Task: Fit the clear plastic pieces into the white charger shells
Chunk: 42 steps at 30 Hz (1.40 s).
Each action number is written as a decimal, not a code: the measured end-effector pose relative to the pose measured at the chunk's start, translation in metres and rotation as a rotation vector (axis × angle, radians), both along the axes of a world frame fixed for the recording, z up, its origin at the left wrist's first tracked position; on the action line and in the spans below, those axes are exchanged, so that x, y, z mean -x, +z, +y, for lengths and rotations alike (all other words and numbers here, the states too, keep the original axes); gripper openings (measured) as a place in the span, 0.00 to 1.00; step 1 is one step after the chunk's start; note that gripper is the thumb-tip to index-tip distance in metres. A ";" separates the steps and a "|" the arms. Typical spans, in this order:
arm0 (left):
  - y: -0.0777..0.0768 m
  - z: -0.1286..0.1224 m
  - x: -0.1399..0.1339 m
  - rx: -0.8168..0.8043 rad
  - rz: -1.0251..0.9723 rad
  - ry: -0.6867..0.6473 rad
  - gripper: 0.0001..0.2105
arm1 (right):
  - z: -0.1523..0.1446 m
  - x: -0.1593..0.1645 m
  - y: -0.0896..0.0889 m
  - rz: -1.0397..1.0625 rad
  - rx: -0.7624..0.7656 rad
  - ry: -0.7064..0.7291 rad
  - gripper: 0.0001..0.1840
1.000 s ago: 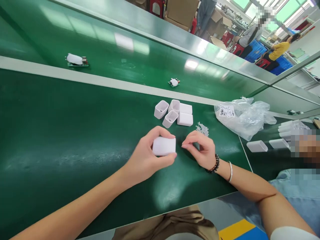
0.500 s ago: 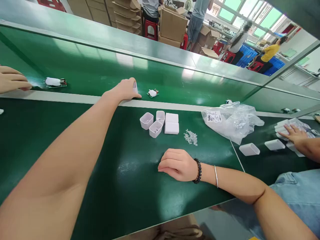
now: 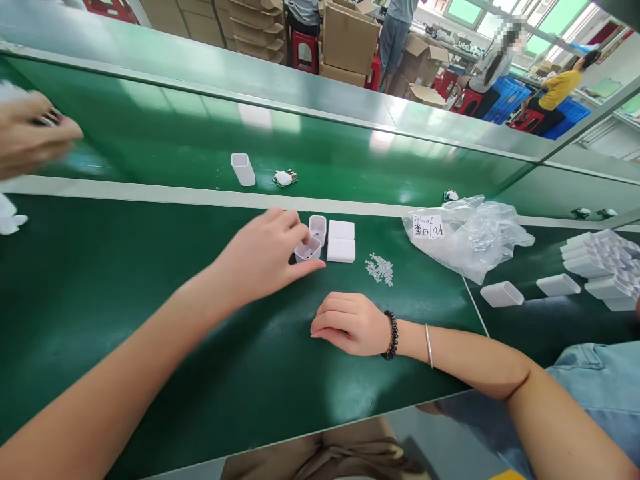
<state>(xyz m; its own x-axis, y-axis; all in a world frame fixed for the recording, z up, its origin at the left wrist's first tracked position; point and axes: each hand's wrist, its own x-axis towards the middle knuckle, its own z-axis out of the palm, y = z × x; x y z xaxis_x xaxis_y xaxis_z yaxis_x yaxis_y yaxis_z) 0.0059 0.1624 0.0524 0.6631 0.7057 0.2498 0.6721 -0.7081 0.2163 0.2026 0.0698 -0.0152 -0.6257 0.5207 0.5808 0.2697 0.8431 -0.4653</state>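
My left hand (image 3: 267, 253) is over the small group of white plastic cups, thumb and fingers apart. It reaches a white cup (image 3: 309, 251) with dark specks inside and hides another cup; whether it touches either I cannot tell. Behind stands a second small cup (image 3: 317, 227). Two white blocks (image 3: 341, 241) lie just to the right. My right hand (image 3: 353, 325), with a black bead bracelet (image 3: 391, 335), rests on the green table, fingers curled in; what they hold, if anything, is hidden. Beyond it lies a pile of small clear pieces (image 3: 379, 269).
A tall white cup (image 3: 243, 170) and a circuit board with a white part (image 3: 285, 177) are on the green belt (image 3: 350, 167). A clear plastic bag (image 3: 465, 233) lies right, near stacked white housings (image 3: 600, 260). Another person's hand (image 3: 37, 137) is at far left.
My left hand has let go of the tall white cup on the belt and come back to the cups. At left, another person's hand has lifted; at right, one has left the stack.
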 end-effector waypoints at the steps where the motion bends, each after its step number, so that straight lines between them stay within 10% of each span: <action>1: -0.007 -0.008 0.001 -0.010 0.026 -0.022 0.15 | -0.001 0.000 0.001 -0.003 0.010 0.007 0.07; 11: -0.024 -0.048 0.043 0.456 -0.193 -0.099 0.10 | -0.004 -0.002 0.012 0.066 0.125 -0.044 0.05; 22: -0.004 -0.048 0.064 0.662 -0.131 -0.015 0.14 | -0.003 -0.003 0.013 0.077 0.243 -0.153 0.06; 28: -0.020 -0.047 0.054 0.835 -0.475 0.226 0.27 | -0.002 -0.003 0.013 0.075 0.338 -0.219 0.04; 42: -0.053 -0.064 0.015 1.022 -0.921 0.172 0.25 | 0.004 -0.001 0.010 0.099 0.217 -0.363 0.05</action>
<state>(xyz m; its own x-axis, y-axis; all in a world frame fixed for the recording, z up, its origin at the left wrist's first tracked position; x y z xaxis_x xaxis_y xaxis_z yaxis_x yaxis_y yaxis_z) -0.0094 0.0988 -0.0005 0.4307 0.8936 -0.1265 0.0675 0.1079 0.9919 0.2037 0.0742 -0.0053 -0.3263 0.8134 0.4816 0.4759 0.5815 -0.6598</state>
